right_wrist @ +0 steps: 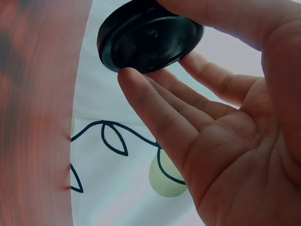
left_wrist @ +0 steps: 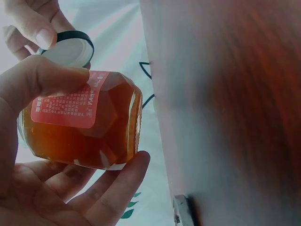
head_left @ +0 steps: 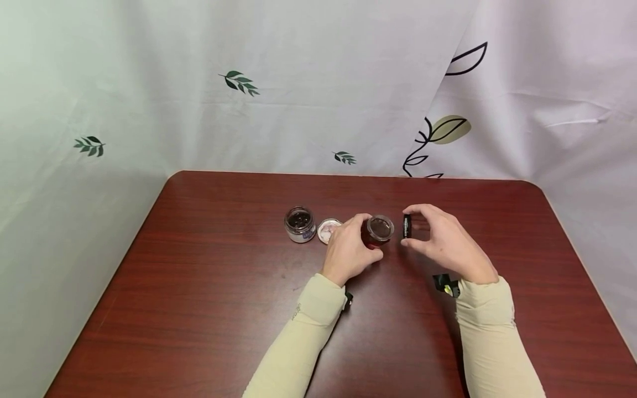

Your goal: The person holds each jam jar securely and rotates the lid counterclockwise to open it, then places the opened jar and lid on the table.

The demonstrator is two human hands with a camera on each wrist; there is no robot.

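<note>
My left hand (head_left: 348,250) grips a glass jar (head_left: 380,228) round its sides. Amber contents and a red label show on this jar (left_wrist: 113,127) in the left wrist view, where its mouth is hidden by the thumb. To the right, my right hand (head_left: 450,243) pinches a round black lid (head_left: 407,226) by its rim, thumb on one edge and fingers on the opposite one. The lid's pale underside (left_wrist: 70,52) faces the jar. Lid and jar are apart in the head view.
A second glass jar (head_left: 300,225), uncovered and holding dark contents, stands on the reddish-brown table (head_left: 224,276) left of my left hand. Beside it lies a whitish lid (head_left: 325,229), partly covered by that hand. A white curtain (head_left: 298,110) with leaf prints hangs behind the table's far edge.
</note>
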